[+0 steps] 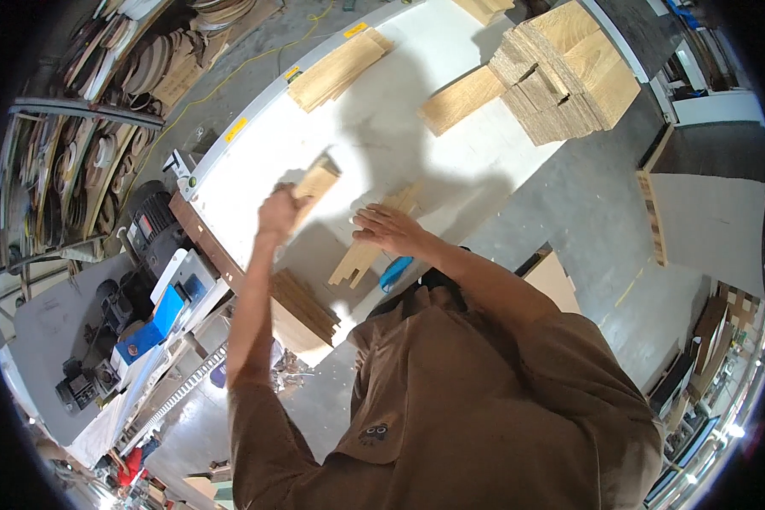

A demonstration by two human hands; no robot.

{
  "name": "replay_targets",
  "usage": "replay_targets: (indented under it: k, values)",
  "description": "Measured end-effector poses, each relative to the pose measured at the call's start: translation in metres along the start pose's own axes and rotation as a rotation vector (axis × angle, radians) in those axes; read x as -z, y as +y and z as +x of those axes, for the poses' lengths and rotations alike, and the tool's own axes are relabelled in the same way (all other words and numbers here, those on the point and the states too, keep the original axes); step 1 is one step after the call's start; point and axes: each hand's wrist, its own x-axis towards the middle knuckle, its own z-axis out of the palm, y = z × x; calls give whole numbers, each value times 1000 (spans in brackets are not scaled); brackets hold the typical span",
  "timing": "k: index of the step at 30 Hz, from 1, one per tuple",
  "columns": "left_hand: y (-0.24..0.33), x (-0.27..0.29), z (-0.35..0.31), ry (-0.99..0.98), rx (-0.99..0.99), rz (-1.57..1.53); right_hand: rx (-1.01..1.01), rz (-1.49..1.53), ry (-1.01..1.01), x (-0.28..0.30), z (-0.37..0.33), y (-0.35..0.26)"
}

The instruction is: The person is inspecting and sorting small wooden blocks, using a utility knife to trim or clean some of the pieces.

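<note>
My left hand (282, 211) is closed around the near end of a short stack of light wood strips (317, 185), held at an angle over the white tabletop (263, 161). To its right, my right hand (388, 229) reaches over a loose bundle of thin wood strips (361, 259), its fingers apart and bent slightly. At its fingertips shows a small white spot that I cannot make out. Whether these fingers touch the strips is unclear. The bundle's strips lie unevenly, their near ends staggered. A blue object (395, 274) is beside them, close to my body.
Farther back lie a fanned stack of wood strips (340, 70) and a large pile of wood boards (561, 76), with one board (461, 100) jutting left. Darker strips (302, 306) sit at the table's near left corner. A motor (153, 221) stands left of the table.
</note>
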Motion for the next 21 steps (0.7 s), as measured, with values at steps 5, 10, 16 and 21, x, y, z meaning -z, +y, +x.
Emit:
replay_targets:
  k: [5, 10, 16, 21]
  values:
    - [69, -67, -50, -23, -144, -163, -7, -71, 274, -8, -1, -2]
    - [54, -97, -131, 39, 85, -632, -15, -72, 68, 25, 7, -3]
    - [69, -131, -188, 245, 208, -329, 3, -38, -137, 31, 28, 4]
    - [65, -145, -168, 456, 203, -625, -90, 52, -199, 35, 30, 5]
